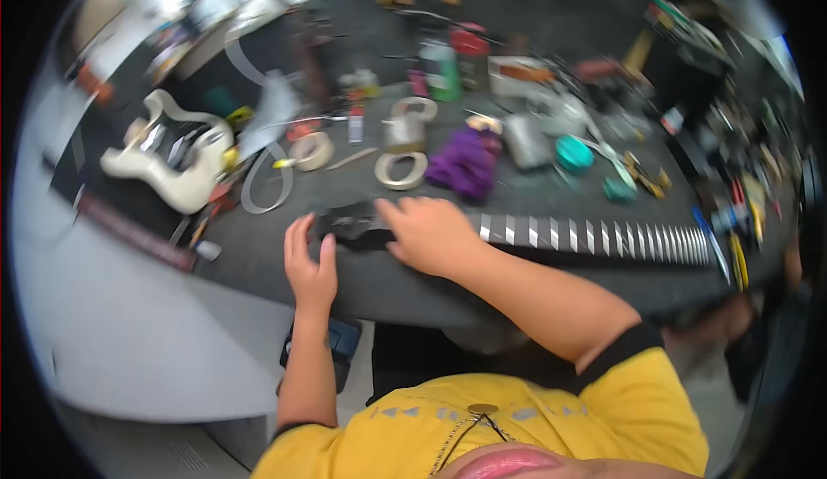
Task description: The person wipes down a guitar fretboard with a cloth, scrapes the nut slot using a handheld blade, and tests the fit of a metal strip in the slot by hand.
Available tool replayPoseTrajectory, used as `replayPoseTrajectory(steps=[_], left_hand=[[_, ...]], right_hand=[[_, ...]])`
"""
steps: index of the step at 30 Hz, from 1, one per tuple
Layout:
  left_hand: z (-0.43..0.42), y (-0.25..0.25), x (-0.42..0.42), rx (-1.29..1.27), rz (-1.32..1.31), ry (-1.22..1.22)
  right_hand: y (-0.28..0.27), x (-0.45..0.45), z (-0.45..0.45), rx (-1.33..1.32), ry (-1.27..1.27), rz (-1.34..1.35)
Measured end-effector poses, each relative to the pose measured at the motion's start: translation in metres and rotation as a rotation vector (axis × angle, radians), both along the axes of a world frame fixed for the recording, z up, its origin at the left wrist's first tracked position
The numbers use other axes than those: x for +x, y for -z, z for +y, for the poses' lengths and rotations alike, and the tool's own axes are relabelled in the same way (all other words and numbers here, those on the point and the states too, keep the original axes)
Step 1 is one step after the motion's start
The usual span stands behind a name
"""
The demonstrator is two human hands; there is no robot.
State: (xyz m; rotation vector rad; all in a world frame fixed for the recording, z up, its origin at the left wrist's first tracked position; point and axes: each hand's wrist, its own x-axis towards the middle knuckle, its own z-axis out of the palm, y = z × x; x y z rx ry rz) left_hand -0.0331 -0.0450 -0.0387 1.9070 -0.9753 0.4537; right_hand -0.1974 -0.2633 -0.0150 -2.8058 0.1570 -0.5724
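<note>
A guitar neck (594,236) with a black fretboard and white markers lies lengthwise along the front of the dark table. Its left end is a black headstock (351,220), partly blurred. My right hand (431,233) lies palm down across the neck beside the headstock, thumb on the near side and fingers towards the far side, closed over it. At the headstock's left tip, my left hand (310,264) has its thumb and fingers apart. Whether it touches the headstock I cannot tell. Rolls of masking tape (401,171) and a purple cloth (465,162) sit just behind.
A white guitar body (168,156) rests at the left. Farther back stand a green bottle (441,72) and a red-topped container (470,44). Teal tape (573,153), scissors (610,153) and several pens and tools (739,259) are at the right.
</note>
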Motion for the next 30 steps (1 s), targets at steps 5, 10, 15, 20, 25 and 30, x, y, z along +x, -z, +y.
replayPoseTrajectory(steps=[5,10,15,20,25,30], left_hand=[[-0.02,0.01,-0.011,0.514,-0.208,0.027],[-0.02,0.017,-0.002,0.521,-0.211,0.028],[-0.023,0.017,-0.002,0.524,-0.2,0.014],[-0.021,0.02,0.0,0.517,-0.231,0.021],[-0.025,0.018,-0.001,0.519,-0.197,0.014],[-0.023,0.027,0.004,0.433,-0.251,-0.065]], right_hand=[[0.02,0.003,0.003,-0.033,0.024,-0.01],[0.018,0.003,-0.002,-0.043,0.021,-0.023],[0.023,0.006,-0.002,-0.01,0.017,-0.055],[0.028,0.007,-0.002,-0.007,0.019,-0.137],[0.031,0.008,-0.004,-0.035,0.025,-0.174],[0.025,0.004,-0.001,-0.016,0.018,-0.126]])
